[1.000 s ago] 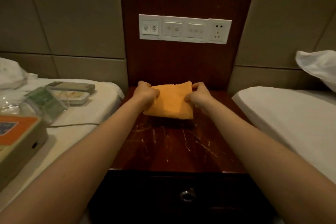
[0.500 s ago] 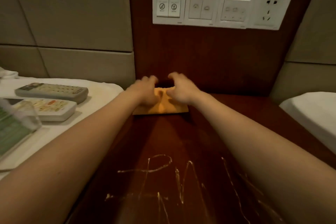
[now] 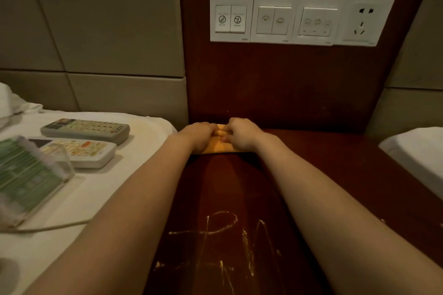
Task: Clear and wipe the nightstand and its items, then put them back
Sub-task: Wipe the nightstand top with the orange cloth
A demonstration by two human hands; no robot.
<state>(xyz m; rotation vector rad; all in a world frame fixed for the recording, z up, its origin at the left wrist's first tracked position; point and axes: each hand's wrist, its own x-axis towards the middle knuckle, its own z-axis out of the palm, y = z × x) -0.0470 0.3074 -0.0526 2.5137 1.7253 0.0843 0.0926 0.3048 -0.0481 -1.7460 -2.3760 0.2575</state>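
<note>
An orange cloth (image 3: pixel 219 147) lies folded at the back left corner of the dark wooden nightstand (image 3: pixel 323 175), against the wall panel. My left hand (image 3: pixel 200 135) and my right hand (image 3: pixel 242 134) sit side by side on it, fingers curled and pinching the cloth between them. Most of the cloth is hidden under the hands. Pale scratch marks (image 3: pixel 223 235) cross the near part of the nightstand top.
On the bed at the left lie a grey remote (image 3: pixel 85 128), a white remote (image 3: pixel 79 151) and a clear stand with a green card (image 3: pixel 26 175), plus a thin cable (image 3: pixel 52 226). A switch and socket panel (image 3: pixel 299 20) is on the wall. Another bed (image 3: pixel 417 151) is at the right.
The cloth went from spread between my hands to bunched small at the back corner. My hands came together on it and the view moved closer to the nightstand.
</note>
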